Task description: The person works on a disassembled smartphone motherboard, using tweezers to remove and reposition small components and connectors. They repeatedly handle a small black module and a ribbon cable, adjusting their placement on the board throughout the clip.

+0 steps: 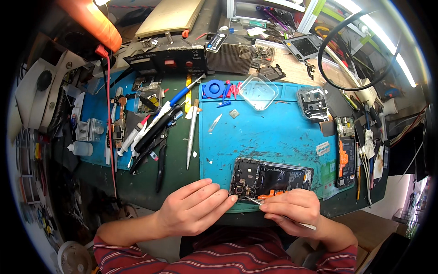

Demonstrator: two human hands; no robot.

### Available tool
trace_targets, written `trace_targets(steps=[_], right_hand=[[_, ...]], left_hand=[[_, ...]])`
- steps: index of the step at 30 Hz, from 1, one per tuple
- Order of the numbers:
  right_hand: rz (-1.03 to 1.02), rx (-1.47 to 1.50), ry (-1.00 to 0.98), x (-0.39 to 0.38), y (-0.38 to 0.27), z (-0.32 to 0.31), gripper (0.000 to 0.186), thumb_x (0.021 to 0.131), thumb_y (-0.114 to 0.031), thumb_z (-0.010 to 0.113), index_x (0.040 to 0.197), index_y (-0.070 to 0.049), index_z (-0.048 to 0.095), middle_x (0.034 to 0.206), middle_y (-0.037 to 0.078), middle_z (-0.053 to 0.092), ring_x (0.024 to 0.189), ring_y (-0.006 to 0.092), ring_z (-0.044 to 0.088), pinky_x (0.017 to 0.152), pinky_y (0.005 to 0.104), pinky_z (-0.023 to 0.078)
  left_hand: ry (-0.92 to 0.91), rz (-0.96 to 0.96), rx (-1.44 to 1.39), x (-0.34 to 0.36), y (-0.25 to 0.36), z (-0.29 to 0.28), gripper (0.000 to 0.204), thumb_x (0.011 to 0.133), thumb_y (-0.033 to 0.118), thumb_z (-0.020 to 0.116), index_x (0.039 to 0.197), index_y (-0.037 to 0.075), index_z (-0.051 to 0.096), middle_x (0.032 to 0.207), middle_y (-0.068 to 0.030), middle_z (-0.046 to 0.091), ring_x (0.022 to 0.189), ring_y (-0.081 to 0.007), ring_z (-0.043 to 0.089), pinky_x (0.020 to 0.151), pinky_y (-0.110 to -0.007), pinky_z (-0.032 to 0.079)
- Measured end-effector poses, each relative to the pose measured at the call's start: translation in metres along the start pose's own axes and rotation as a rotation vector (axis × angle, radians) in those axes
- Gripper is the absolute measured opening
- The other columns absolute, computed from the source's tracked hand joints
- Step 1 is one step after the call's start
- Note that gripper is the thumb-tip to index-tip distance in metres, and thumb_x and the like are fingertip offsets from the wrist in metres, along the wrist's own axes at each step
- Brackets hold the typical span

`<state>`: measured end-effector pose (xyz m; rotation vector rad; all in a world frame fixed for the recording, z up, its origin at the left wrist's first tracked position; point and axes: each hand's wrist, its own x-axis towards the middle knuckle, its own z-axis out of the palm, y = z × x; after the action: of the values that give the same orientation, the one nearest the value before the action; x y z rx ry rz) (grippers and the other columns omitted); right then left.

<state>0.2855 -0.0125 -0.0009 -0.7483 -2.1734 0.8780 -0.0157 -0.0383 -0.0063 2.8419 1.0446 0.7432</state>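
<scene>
An opened phone (272, 177) with its back off lies on the blue work mat (273, 132), near the mat's front edge. My left hand (195, 208) rests flat at the phone's near left corner, fingertips touching the frame. My right hand (292, 211) pinches metal tweezers (255, 200) whose tips point at the phone's lower left edge, close to my left fingertips. An orange strip shows along the phone's lower edge, partly hidden by my right fingers.
A second opened phone (346, 150) lies at the mat's right edge. A clear plastic box (259, 91) and a blue round tool (214, 87) sit at the mat's back. Syringes, pens and pliers (155, 132) lie left of the mat. A black bench device (169, 61) stands behind.
</scene>
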Motion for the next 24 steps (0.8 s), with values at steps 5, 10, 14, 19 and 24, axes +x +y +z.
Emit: trace_targets(steps=[5,10,14,19,24], right_hand=[[-0.007,0.014,0.022,-0.0004,-0.0001,0.0012,0.022,0.085,-0.007,0.089,0.106,-0.007,0.080,0.101,0.009,0.082,0.080,0.0226,0.079,0.063,0.0310,0.058],[0.002,-0.006,0.011,-0.0005,-0.0033,0.0005,0.022,0.086,-0.008,0.088,0.106,-0.007,0.080,0.100,0.008,0.082,0.079,0.0226,0.078,0.063,0.0313,0.058],[-0.039,-0.003,0.023,-0.0022,0.0018,0.0005,0.023,0.085,-0.007,0.088,0.107,-0.007,0.080,0.099,0.008,0.082,0.078,0.0225,0.078,0.063,0.0314,0.058],[-0.019,0.004,0.023,-0.0011,-0.0006,0.0019,0.022,0.085,-0.007,0.089,0.105,-0.006,0.080,0.099,0.008,0.082,0.078,0.0222,0.078,0.063,0.0314,0.058],[-0.007,0.033,0.026,-0.0028,0.0005,-0.0009,0.021,0.087,-0.006,0.087,0.106,-0.005,0.080,0.098,0.010,0.082,0.079,0.0244,0.079,0.066,0.0330,0.061]], left_hand=[[0.008,0.002,0.000,0.0004,0.0014,-0.0010,0.033,0.087,0.011,0.072,0.118,0.006,0.082,0.114,-0.0049,0.074,0.105,-0.0196,0.073,0.099,-0.037,0.062],[0.009,-0.007,-0.003,-0.0009,0.0006,0.0000,0.032,0.088,0.012,0.070,0.117,0.005,0.081,0.114,-0.0051,0.075,0.104,-0.0196,0.073,0.098,-0.037,0.062],[0.031,-0.030,-0.038,0.0012,0.0024,0.0002,0.035,0.080,0.006,0.074,0.114,0.004,0.082,0.110,-0.0065,0.077,0.100,-0.0227,0.074,0.094,-0.040,0.063],[0.030,-0.003,0.001,-0.0011,0.0005,0.0015,0.033,0.086,0.011,0.070,0.116,0.005,0.081,0.113,-0.0054,0.075,0.102,-0.0205,0.073,0.096,-0.038,0.062],[0.027,0.010,0.021,-0.0021,0.0009,0.0027,0.032,0.090,0.013,0.068,0.118,0.006,0.081,0.114,-0.0055,0.075,0.102,-0.0194,0.072,0.099,-0.037,0.062]])
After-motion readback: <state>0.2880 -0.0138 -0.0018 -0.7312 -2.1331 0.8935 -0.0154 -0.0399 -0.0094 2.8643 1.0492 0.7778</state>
